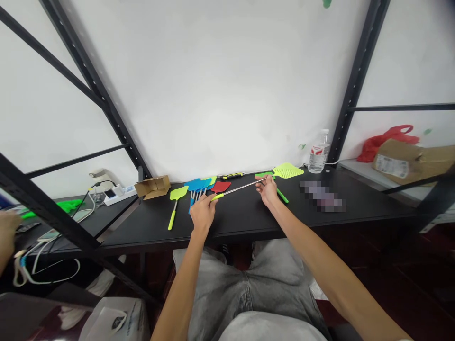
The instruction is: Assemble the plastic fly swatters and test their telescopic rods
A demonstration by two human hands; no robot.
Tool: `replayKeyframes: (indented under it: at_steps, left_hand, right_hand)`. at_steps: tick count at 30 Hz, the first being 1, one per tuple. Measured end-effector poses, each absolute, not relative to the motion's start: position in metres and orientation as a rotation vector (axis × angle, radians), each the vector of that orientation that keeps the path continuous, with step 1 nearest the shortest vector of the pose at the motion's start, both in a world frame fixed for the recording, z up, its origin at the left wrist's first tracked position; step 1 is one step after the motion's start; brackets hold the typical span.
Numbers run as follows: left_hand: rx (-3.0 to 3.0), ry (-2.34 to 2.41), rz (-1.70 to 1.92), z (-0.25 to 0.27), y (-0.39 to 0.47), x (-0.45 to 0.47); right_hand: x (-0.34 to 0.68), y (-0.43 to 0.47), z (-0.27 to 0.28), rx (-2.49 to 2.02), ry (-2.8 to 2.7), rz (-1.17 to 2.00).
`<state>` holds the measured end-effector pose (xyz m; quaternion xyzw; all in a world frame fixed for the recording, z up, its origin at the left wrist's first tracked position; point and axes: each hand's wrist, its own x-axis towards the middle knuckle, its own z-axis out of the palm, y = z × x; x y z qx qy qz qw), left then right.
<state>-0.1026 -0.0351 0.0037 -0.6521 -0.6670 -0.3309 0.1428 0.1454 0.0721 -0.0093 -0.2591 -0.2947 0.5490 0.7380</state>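
A yellow-green fly swatter [288,170] with a long metal rod is stretched out between my hands, its head toward the right. My left hand [202,211] is closed on its handle. The fingers of my right hand [267,189] pinch the rod close to the head. Under the rod lies a red fly swatter [221,186], and a green fly swatter [282,195] is partly hidden behind my right hand. Several blue fly swatters [195,185] lie bunched beyond my left hand. To their left rests another yellow-green fly swatter [171,220], shortened, head away from me.
An open cardboard box [153,187] sits at the desk's left end, near a power strip [120,194]. A water bottle [317,156] stands at the back right beside a black frame post [359,80]. Another person's hand [7,232] shows at the far left. A blurred patch [323,195] lies on the right.
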Motion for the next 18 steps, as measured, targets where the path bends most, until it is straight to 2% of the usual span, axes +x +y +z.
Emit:
replayKeyframes:
  at_steps: [10, 18]
  left_hand:
    - [-2.136, -1.906, -0.905, -0.003, -0.028, -0.043]
    - [-2.199, -1.965, -0.942, -0.002, -0.026, -0.044]
  right_hand:
    - [0.133, 0.066, -0.009, -0.558, -0.807, 1.243]
    - [0.133, 0.066, -0.014, -0.579, -0.909, 1.269]
